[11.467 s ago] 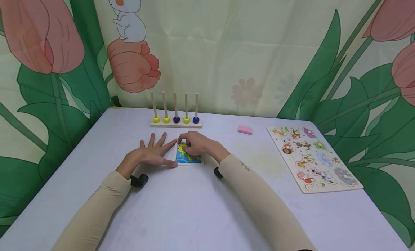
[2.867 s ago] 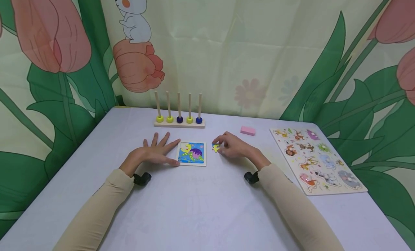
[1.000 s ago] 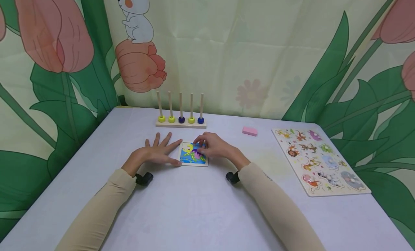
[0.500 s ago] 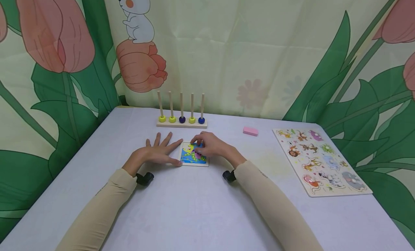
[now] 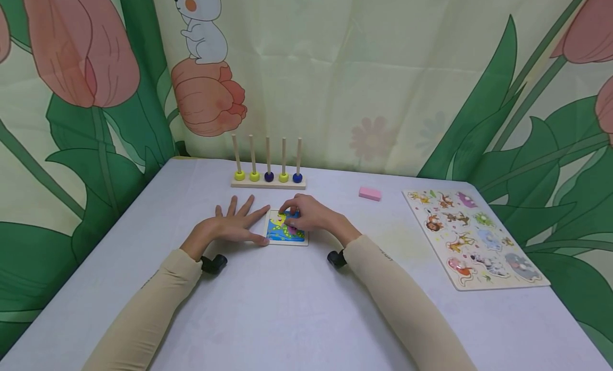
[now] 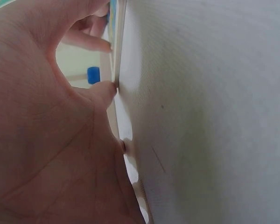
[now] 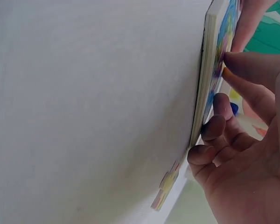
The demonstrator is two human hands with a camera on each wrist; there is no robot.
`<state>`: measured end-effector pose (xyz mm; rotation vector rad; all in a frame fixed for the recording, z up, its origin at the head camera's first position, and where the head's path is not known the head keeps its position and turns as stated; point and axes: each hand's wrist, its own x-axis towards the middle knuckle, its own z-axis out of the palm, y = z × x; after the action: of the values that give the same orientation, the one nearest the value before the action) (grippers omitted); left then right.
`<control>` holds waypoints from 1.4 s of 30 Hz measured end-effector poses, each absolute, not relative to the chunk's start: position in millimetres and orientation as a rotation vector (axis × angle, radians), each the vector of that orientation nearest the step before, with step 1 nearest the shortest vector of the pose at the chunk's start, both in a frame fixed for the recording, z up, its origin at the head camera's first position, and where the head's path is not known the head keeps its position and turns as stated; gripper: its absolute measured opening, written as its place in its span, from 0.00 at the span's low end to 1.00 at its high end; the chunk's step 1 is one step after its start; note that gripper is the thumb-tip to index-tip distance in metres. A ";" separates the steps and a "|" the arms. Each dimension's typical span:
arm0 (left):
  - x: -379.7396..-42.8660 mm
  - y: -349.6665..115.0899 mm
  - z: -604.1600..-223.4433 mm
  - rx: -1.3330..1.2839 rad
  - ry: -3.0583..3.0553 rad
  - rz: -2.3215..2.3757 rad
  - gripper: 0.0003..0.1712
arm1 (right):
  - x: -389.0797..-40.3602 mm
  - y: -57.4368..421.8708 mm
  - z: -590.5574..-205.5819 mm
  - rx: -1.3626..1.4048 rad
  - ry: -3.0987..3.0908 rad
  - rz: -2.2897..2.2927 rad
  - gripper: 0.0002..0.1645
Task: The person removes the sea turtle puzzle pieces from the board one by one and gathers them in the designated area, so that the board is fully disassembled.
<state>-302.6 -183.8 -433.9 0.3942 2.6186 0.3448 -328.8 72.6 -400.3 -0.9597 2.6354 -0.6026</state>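
A small square jigsaw puzzle (image 5: 282,237) in a pale wooden frame lies flat on the table, its picture blue with a yellow and purple turtle. My left hand (image 5: 230,228) is spread flat beside its left edge, with thumb and index fingertips touching the frame. My right hand (image 5: 308,214) reaches over the upper right of the puzzle, thumb and index finger bent down onto its upper part around a yellow and blue puzzle piece, mostly hidden by the fingers. In the right wrist view, the fingertips (image 7: 231,58) meet the picture surface, with the other fingers curled near the frame's edge.
Behind the puzzle stands a wooden peg rack (image 5: 268,184) with yellow and blue beads on upright sticks. A pink block (image 5: 370,194) lies to the right. Farther right is a wooden animal peg board (image 5: 460,227). A tulip-patterned curtain (image 5: 306,83) hangs behind the white table.
The right hand held the piece to the right of the puzzle, then moved left over it. Lately its fingertips have slid slightly further left across the upper part. The left hand stays put.
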 end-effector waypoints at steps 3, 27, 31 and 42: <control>-298.3 -182.4 -428.8 0.391 2.619 0.348 0.65 | -328.6 71.7 -399.6 -0.955 2.635 -0.586 0.20; -289.4 -179.0 -419.1 0.399 2.628 0.379 0.66 | -326.0 66.4 -394.9 -0.901 2.640 -0.555 0.18; -293.4 -180.7 -425.1 0.397 2.626 0.368 0.68 | -324.4 65.6 -395.3 -0.886 2.645 -0.566 0.18; -294.2 -180.3 -425.6 0.395 2.620 0.358 0.64 | -323.4 65.7 -397.0 -0.877 2.653 -0.583 0.19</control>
<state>-294.2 -180.3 -425.6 0.3948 2.6195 0.3581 -323.4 65.7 -397.0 -0.8773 2.6528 -0.5832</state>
